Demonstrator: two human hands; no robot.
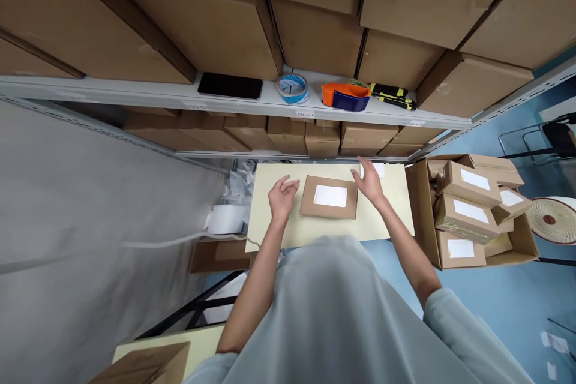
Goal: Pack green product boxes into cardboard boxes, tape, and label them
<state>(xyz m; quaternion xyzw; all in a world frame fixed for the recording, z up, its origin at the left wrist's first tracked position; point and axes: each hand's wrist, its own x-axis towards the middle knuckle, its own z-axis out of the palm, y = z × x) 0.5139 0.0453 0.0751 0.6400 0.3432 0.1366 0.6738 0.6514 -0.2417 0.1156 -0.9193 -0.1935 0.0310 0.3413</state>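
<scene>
A flat brown cardboard box (310, 207) lies on the pale yellow table (270, 234), with a white label (330, 195) on its top. To its left, my left hand (282, 197) hovers just off the edge, fingers apart and nothing in them. My right hand (369, 182) is beside the box's upper right corner, thumb and fingers spread, holding nothing. White paper (378, 169) lies partly behind that hand at the table's back edge.
A large open carton (443, 261) of labelled boxes stands right of the table, near a fan (549, 220). On the metal shelf (270, 103) lie a phone (230, 86), blue tape roll (292, 89), orange tape dispenser (345, 96) and yellow-black cutters (393, 96). A white roll (225, 219) sits at left.
</scene>
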